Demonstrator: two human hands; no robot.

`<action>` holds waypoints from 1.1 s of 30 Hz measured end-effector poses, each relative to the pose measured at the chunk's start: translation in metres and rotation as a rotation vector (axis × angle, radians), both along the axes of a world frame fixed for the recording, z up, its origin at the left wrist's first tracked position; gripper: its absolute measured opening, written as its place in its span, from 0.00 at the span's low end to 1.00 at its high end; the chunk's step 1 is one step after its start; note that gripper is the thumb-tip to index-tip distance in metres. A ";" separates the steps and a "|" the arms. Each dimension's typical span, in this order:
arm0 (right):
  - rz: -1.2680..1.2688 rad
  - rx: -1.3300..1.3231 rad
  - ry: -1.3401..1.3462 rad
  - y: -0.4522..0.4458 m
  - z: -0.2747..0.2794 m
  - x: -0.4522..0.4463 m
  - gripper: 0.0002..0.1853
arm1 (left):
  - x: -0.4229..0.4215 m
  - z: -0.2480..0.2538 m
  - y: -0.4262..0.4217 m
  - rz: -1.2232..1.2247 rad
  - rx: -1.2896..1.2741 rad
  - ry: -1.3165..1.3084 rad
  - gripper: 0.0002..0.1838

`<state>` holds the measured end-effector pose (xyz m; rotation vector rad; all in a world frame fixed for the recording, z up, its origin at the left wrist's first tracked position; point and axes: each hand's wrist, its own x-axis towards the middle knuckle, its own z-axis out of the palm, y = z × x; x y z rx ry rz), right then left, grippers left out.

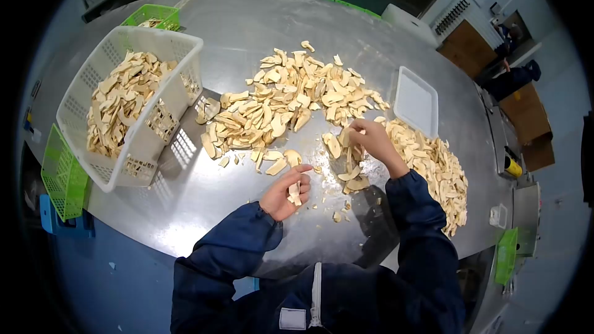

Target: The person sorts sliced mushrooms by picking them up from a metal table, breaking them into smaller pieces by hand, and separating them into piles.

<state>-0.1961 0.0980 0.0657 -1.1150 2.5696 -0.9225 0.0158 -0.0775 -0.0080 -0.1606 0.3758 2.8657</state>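
My left hand (pixel 288 193) is palm up near the front of the steel table, fingers curled round a pale mushroom slice (pixel 294 194), with the index finger pointing right. My right hand (pixel 374 141) reaches down with thumb and fingers pinched on a mushroom slice, its tips partly hidden. Below it lies a small group of loose slices (pixel 354 173). Ahead of both hands spreads a large heap of mushroom slices (pixel 281 96). Another heap (pixel 436 173) lies to the right, alongside my right forearm.
A white perforated basket (pixel 176 40) of slices stands on the left. Green baskets (pixel 65 176) sit beside and behind it. A white tray (pixel 416 100) lies at the right behind the heap. Crumbs dot the steel table (pixel 247 18). Cardboard boxes (pixel 526 117) and another person (pixel 513 80) are at far right.
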 end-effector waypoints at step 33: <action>0.203 0.132 0.346 -0.073 -0.008 0.022 0.11 | -0.004 -0.005 -0.008 0.142 0.095 0.000 0.18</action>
